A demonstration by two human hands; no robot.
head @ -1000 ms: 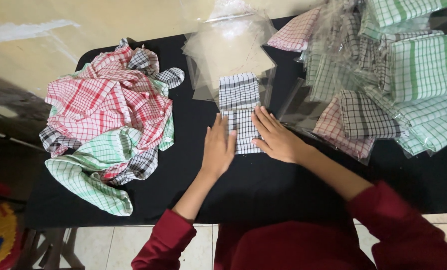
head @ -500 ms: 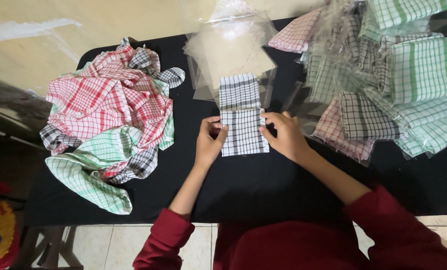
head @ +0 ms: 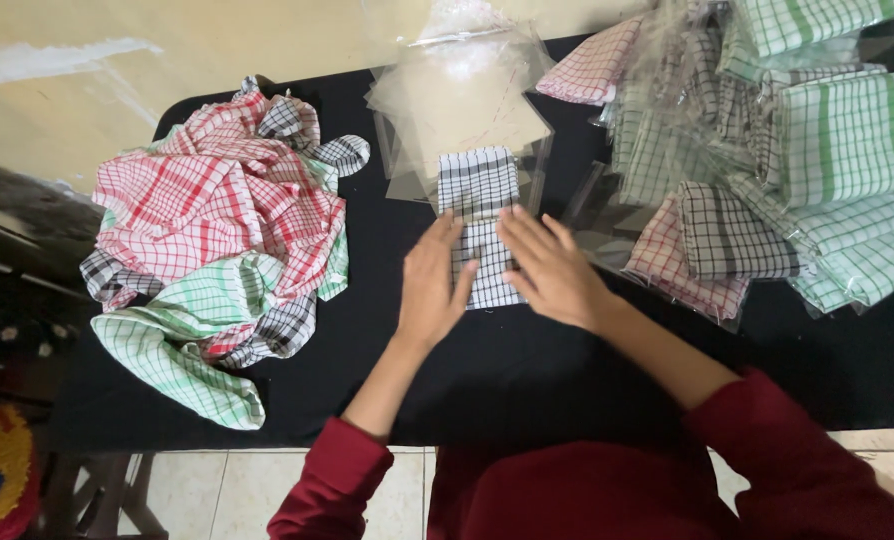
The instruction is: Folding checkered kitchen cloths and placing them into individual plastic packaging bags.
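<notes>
A folded black-and-white checked cloth (head: 479, 190) lies on the black table (head: 567, 370) in front of me. My left hand (head: 430, 285) rests flat on the cloth's left side, fingers together and stretched out. My right hand (head: 550, 272) lies flat over its right side, fingers spread. Both palms press down on the near half of the cloth and hide part of it. The far half of the cloth reaches onto a stack of clear plastic bags (head: 462, 95).
A loose heap of red, green and black checked cloths (head: 212, 240) fills the table's left side. At the right lie several folded checked cloths in clear bags (head: 807, 170). Tiled floor (head: 217, 490) shows below the table's front edge.
Half a second ago both hands pinched the cloth's side edges. Now they lie flat on top of it, closer together.
</notes>
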